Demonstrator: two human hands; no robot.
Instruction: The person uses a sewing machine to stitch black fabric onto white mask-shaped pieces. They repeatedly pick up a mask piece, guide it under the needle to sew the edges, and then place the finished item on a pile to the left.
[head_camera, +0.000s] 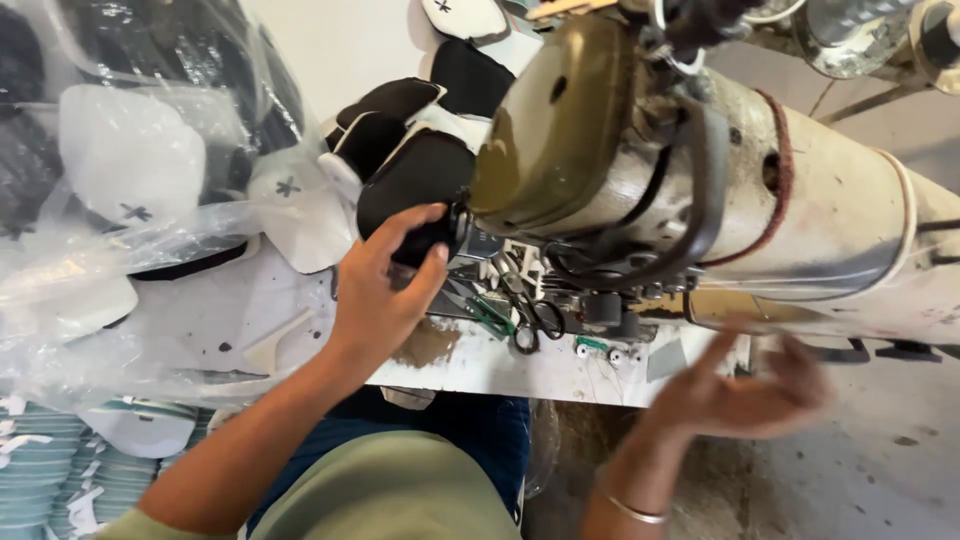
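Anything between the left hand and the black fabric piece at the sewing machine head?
Nothing visible. The left hand already touches the black fabric piece beside the sewing machine head; thumb and fingers close around its near edge. The right hand is blurred, off the table edge, holding nothing visible.

head camera, looking down, close range

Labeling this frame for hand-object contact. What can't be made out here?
- Head view: right hand is motion-blurred; its pose and whether it holds anything cannot be told.
- Left hand: the fingers curl over a black fabric piece, hiding the contact under them.
- Needle area: hidden behind the sewing machine head.
- Plastic bag: glare and folds obscure the white pieces inside.
- Small tools on the table edge: too small to identify.
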